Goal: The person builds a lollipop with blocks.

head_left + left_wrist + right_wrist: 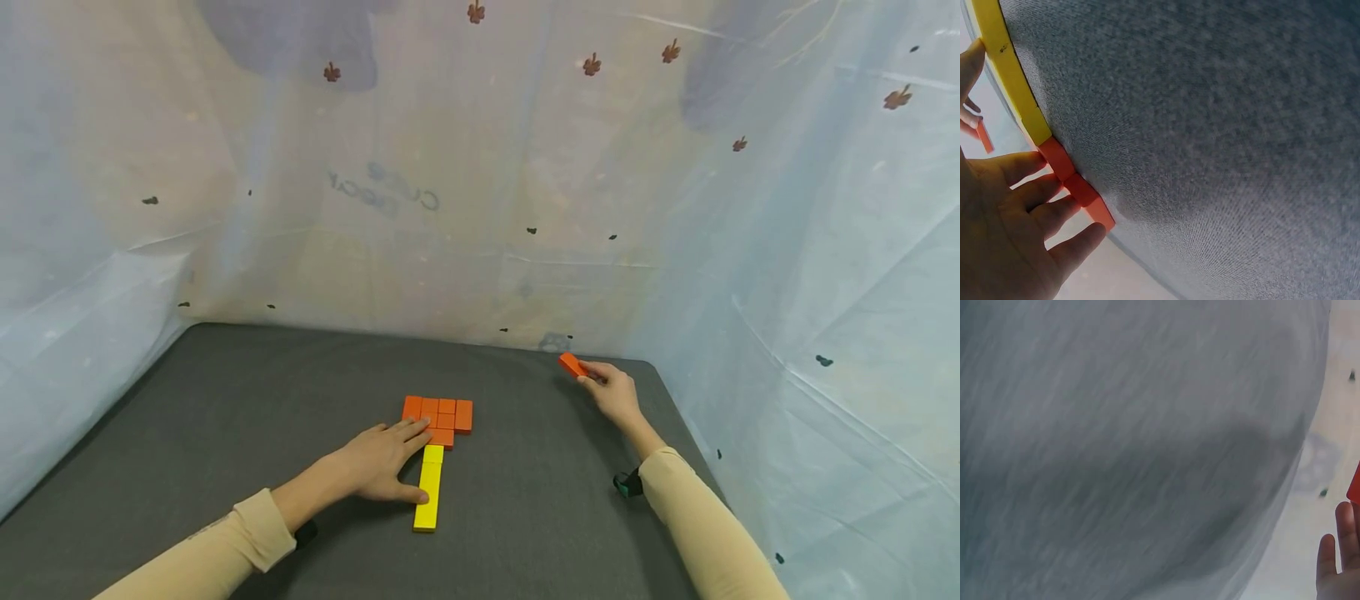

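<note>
Several orange blocks (446,407) lie fitted together in a flat cluster on the dark table, with a yellow strip of blocks (428,492) running from it toward the near edge. My left hand (381,462) is spread along their left side, fingertips at the orange blocks and thumb at the yellow strip. In the left wrist view, straight fingers (1054,215) touch the orange edge (1088,190). Off to the right, my right hand (615,395) pinches one orange block (572,364) between thumb and fingers, above the table's far right part. Only a corner of that block (1354,487) shows in the right wrist view.
The dark grey cloth-covered table (300,375) has rounded far corners. Translucent plastic sheeting (450,275) with leaf-like marks hangs behind it and along both sides, close to the table's edges. A dark strap (628,483) sits at the right wrist.
</note>
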`<state>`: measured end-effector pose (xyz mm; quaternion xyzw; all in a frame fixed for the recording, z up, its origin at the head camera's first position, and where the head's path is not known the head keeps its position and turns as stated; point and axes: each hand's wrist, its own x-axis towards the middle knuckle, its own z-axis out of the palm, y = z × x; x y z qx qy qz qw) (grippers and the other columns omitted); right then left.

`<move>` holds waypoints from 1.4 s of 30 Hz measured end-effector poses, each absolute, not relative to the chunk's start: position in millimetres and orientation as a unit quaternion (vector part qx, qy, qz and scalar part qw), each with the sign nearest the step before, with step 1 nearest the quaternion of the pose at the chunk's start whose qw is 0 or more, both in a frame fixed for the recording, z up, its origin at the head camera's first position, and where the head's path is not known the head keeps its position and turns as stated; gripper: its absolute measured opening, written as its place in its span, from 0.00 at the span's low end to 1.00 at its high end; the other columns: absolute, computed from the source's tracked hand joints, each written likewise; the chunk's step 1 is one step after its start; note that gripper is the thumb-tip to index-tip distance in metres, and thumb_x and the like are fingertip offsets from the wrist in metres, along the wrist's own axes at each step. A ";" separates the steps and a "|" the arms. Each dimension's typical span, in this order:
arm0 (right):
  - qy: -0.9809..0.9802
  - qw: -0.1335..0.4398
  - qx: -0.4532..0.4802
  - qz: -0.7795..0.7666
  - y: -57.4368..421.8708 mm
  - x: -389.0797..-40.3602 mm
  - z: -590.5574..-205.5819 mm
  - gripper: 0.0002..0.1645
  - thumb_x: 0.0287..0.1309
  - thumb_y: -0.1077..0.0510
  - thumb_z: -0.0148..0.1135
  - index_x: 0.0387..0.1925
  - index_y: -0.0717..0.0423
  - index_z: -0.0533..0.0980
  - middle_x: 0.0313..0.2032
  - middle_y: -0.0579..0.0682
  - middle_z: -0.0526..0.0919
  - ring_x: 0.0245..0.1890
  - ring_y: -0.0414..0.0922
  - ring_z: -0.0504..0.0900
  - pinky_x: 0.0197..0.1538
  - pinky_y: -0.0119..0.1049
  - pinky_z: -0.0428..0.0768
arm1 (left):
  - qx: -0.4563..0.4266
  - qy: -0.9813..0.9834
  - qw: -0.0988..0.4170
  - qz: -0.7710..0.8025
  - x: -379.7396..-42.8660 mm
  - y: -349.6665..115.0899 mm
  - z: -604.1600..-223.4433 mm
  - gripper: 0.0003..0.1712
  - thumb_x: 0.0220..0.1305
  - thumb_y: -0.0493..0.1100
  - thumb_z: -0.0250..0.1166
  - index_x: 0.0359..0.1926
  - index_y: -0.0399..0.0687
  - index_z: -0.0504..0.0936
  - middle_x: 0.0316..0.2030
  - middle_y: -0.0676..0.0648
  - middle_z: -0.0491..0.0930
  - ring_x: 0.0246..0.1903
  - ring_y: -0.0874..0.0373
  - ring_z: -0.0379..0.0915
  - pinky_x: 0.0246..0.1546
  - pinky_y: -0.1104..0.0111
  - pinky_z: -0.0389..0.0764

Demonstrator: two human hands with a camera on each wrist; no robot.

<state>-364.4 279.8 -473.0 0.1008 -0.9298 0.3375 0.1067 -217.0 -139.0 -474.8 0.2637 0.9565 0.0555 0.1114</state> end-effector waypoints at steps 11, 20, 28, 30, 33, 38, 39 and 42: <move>-0.920 0.081 0.167 0.345 211.8 -355.8 -462.1 0.24 0.69 0.56 0.68 0.65 0.53 0.81 0.63 0.55 0.81 0.57 0.54 0.82 0.62 0.57 0.78 | 0.267 0.955 0.109 0.067 -217.9 -141.7 -478.0 0.59 0.60 0.79 0.63 0.80 0.49 0.62 0.81 0.45 0.56 0.78 0.45 0.55 0.71 0.42 0.65; -0.914 0.068 0.210 0.341 168.0 -350.0 -465.3 0.23 0.67 0.55 0.70 0.63 0.51 0.83 0.62 0.51 0.83 0.58 0.52 0.82 0.61 0.55 0.79 | 0.265 0.957 0.105 0.058 -218.2 -139.4 -477.5 0.60 0.59 0.80 0.63 0.80 0.49 0.63 0.80 0.45 0.57 0.78 0.46 0.55 0.71 0.43 0.65; -0.903 0.053 0.258 0.339 142.5 -347.7 -469.3 0.23 0.68 0.57 0.69 0.63 0.53 0.83 0.62 0.52 0.83 0.62 0.54 0.79 0.64 0.55 0.78 | 0.268 0.956 0.102 0.058 -219.8 -138.9 -478.0 0.60 0.59 0.79 0.63 0.80 0.48 0.64 0.80 0.44 0.57 0.78 0.45 0.55 0.71 0.42 0.65; -0.901 0.053 0.270 0.335 136.7 -347.7 -470.9 0.22 0.68 0.58 0.69 0.63 0.53 0.83 0.61 0.52 0.83 0.62 0.55 0.79 0.64 0.55 0.78 | 0.267 0.956 0.104 0.058 -220.0 -138.7 -478.0 0.60 0.59 0.79 0.63 0.80 0.48 0.63 0.80 0.44 0.57 0.78 0.45 0.55 0.71 0.42 0.65; -0.898 0.046 0.280 0.335 128.0 -347.6 -472.9 0.22 0.69 0.59 0.68 0.62 0.54 0.82 0.61 0.53 0.82 0.62 0.55 0.79 0.64 0.55 0.78 | 0.262 0.958 0.106 0.054 -220.4 -138.4 -477.7 0.59 0.58 0.80 0.63 0.80 0.50 0.63 0.80 0.46 0.57 0.78 0.46 0.55 0.72 0.43 0.65; -0.898 0.026 0.289 0.331 113.6 -347.6 -475.9 0.22 0.70 0.60 0.67 0.63 0.54 0.82 0.62 0.53 0.82 0.63 0.55 0.79 0.64 0.54 0.78 | 0.255 0.960 0.110 0.044 -221.6 -137.3 -477.7 0.60 0.58 0.81 0.62 0.80 0.51 0.63 0.81 0.48 0.56 0.78 0.47 0.55 0.72 0.44 0.65; -0.898 0.023 0.291 0.329 110.7 -347.5 -476.6 0.22 0.70 0.60 0.67 0.63 0.54 0.82 0.62 0.53 0.82 0.64 0.55 0.79 0.64 0.54 0.78 | 0.255 0.960 0.111 0.045 -221.7 -137.3 -477.9 0.59 0.58 0.81 0.62 0.80 0.51 0.64 0.81 0.47 0.57 0.78 0.47 0.55 0.72 0.44 0.65; -0.896 0.012 0.297 0.330 102.6 -347.4 -478.5 0.22 0.71 0.60 0.66 0.63 0.54 0.81 0.62 0.54 0.81 0.64 0.55 0.79 0.65 0.54 0.78 | 0.258 0.959 0.108 0.049 -221.6 -138.0 -478.6 0.59 0.58 0.81 0.63 0.80 0.51 0.64 0.80 0.47 0.57 0.78 0.46 0.56 0.72 0.43 0.65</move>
